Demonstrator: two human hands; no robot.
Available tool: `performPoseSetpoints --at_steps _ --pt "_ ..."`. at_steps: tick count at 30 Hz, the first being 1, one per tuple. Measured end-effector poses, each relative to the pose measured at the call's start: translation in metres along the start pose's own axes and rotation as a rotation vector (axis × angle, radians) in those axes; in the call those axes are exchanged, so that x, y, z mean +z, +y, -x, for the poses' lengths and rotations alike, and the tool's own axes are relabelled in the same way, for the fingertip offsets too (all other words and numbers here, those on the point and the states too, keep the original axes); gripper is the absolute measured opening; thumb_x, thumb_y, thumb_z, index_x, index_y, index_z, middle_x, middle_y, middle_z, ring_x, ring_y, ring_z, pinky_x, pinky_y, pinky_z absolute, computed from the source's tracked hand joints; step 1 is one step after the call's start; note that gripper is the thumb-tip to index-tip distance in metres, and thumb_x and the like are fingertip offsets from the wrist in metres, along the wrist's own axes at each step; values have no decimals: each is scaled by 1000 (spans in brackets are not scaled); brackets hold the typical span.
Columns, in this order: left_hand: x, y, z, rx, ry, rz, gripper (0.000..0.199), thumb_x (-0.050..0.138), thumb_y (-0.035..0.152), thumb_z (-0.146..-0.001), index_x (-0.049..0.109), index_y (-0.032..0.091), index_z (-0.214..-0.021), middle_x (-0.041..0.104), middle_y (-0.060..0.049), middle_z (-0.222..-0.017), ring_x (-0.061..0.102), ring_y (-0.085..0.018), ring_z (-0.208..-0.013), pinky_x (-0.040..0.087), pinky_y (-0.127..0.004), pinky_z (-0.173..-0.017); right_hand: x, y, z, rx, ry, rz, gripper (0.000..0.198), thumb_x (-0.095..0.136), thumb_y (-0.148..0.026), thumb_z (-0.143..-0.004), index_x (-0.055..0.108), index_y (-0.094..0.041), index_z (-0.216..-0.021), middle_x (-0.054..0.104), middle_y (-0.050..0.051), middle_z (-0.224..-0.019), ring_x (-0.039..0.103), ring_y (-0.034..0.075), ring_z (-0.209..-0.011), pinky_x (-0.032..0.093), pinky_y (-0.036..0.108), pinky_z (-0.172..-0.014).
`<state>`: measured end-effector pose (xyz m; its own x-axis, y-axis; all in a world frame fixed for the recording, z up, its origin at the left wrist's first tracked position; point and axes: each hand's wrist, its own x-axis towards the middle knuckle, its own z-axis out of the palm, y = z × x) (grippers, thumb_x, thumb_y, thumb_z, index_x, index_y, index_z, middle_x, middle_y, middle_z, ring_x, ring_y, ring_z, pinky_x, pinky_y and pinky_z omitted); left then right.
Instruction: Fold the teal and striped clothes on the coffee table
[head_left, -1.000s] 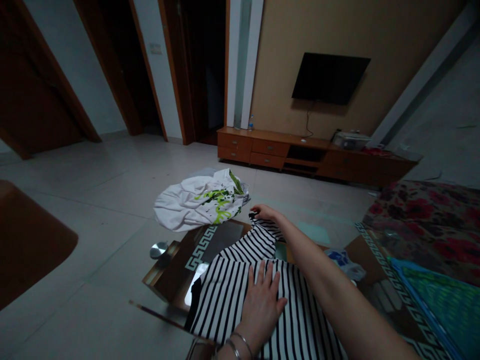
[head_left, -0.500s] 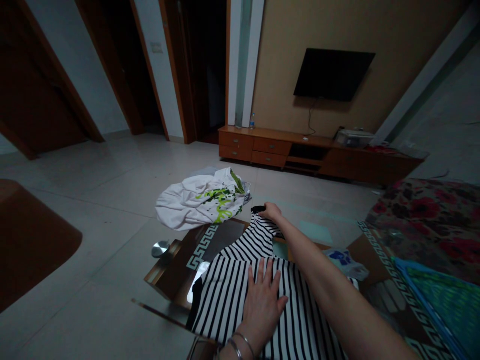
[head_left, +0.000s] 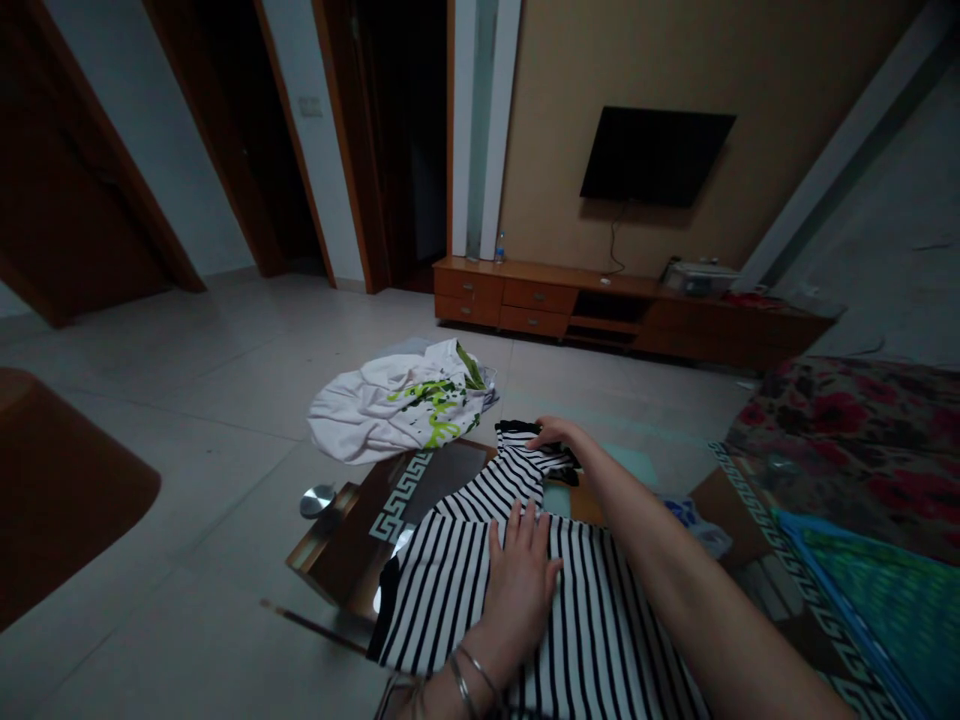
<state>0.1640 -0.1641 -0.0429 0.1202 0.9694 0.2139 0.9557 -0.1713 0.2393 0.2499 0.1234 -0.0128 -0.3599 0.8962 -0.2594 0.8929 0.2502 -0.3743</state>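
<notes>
A black-and-white striped shirt (head_left: 450,590) with black trim lies spread over the glass-topped coffee table. My left hand (head_left: 517,575), with thin bracelets at the wrist, rests flat on its body, fingers stretched out. Further away, my right hand (head_left: 559,436) is closed on the shirt's sleeve near the black cuff; some of its fingers are hidden. Beyond the sleeve, at the table's far left corner, lies a crumpled white garment (head_left: 367,405) with a green print.
The coffee table (head_left: 457,465) has a patterned border. A plastic bag (head_left: 701,530) and a blue-green item (head_left: 870,570) are at the right, near a floral-covered seat (head_left: 847,430). A brown furniture edge (head_left: 75,480) is at left. The TV cabinet (head_left: 532,300) stands along the far wall.
My right hand has shifted slightly right and nearer along the sleeve, and the cuff end now lies more spread. My left hand stays flat on the shirt. The view has shifted slightly.
</notes>
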Motion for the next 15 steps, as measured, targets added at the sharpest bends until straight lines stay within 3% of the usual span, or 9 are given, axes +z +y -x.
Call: performPoseSetpoints --at_steps 2,7,10,15 --pt "-6 -11 -18 12 31 -22 50 25 36 -97 33 22 -144 23 -6 -156 18 -25 -143 26 -54 -112 7 -1 3 1 0 5 37 54 -47 -88 64 -14 -100 67 6 -99 64 16 -89 50 36 -83" --pt "3 -50 -54 -35 35 -72 52 31 43 -97 39 16 -140 34 -11 -151 24 -26 -141 24 -52 -112 22 0 8 -29 90 -10 34 67 -41 -78 67 -14 -99 69 10 -102 64 21 -92 47 27 -77" --pt "12 -62 -58 -41 69 -117 56 32 49 -95 41 16 -139 36 -13 -150 26 -28 -140 22 -53 -113 23 3 13 -76 195 -33 38 59 -40 -83 64 -12 -108 66 14 -112 61 22 -100 44 26 -80" --pt "16 -65 -59 -26 69 -138 59 31 53 -94 40 17 -140 36 -12 -150 26 -28 -140 24 -53 -112 14 2 23 -171 278 -86 40 57 -43 -84 62 -12 -109 66 13 -110 60 21 -99 42 26 -81"
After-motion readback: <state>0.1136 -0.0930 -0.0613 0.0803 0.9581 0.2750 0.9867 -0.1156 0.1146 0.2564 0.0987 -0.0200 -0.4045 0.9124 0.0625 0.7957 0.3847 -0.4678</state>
